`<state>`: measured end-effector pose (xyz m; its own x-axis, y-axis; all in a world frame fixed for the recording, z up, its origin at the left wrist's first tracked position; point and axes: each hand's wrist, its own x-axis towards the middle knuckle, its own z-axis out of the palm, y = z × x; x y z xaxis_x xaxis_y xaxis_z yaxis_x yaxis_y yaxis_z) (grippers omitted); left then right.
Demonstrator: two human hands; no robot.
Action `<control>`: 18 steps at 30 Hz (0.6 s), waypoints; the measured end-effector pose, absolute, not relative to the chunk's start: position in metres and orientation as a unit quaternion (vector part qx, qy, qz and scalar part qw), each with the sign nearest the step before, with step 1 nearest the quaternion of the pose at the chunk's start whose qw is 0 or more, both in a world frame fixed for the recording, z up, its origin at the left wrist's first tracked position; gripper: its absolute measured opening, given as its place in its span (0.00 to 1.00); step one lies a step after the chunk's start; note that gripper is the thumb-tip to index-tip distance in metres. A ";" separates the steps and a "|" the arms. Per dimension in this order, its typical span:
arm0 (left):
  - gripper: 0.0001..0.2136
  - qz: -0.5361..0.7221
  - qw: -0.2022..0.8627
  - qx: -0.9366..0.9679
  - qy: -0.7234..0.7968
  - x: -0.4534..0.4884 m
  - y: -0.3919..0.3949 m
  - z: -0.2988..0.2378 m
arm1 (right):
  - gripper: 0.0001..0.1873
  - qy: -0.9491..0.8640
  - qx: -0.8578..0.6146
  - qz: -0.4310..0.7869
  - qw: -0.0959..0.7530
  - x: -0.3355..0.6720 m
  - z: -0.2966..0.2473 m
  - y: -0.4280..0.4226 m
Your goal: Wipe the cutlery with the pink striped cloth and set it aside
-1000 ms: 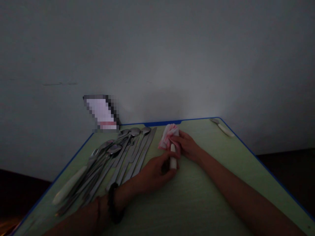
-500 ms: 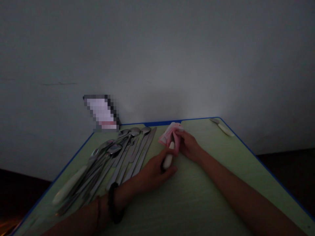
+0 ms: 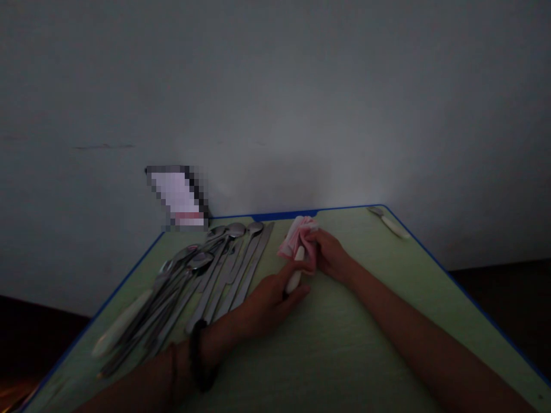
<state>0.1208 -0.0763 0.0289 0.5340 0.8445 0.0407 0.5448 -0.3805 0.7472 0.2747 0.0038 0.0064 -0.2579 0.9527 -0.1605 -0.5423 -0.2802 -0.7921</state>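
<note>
My left hand (image 3: 271,298) is closed round the white handle of a utensil (image 3: 295,274) near the middle of the green table (image 3: 344,355). The utensil's far end is hidden inside a pink and white cloth (image 3: 297,238). My right hand (image 3: 329,255) is closed on that cloth and wraps it about the utensil. Both hands rest low on the table top. The room is dim.
A spread of metal spoons and knives (image 3: 206,269) lies left of my hands, with a white-handled piece (image 3: 120,324) at its near left. Another white-handled utensil (image 3: 390,222) lies at the far right corner. A blurred-out object (image 3: 178,198) leans against the grey wall.
The utensil's handle has swung from pointing straight toward me to slanting left, and my left hand has shifted a little with it. My right hand has drawn the cloth tighter round the far end.
</note>
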 end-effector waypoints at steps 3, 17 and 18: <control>0.15 0.200 0.356 0.803 0.434 0.120 -0.077 0.030 | 0.06 -0.310 -0.328 0.724 0.522 0.274 0.006 0.004; 0.19 0.256 0.480 0.746 0.385 0.117 -0.076 0.025 | 0.06 -0.207 -0.331 0.708 0.588 0.270 0.011 0.007; 0.19 0.260 0.478 0.744 0.389 0.118 -0.075 0.024 | 0.07 -0.228 -0.329 0.707 0.583 0.270 0.010 0.007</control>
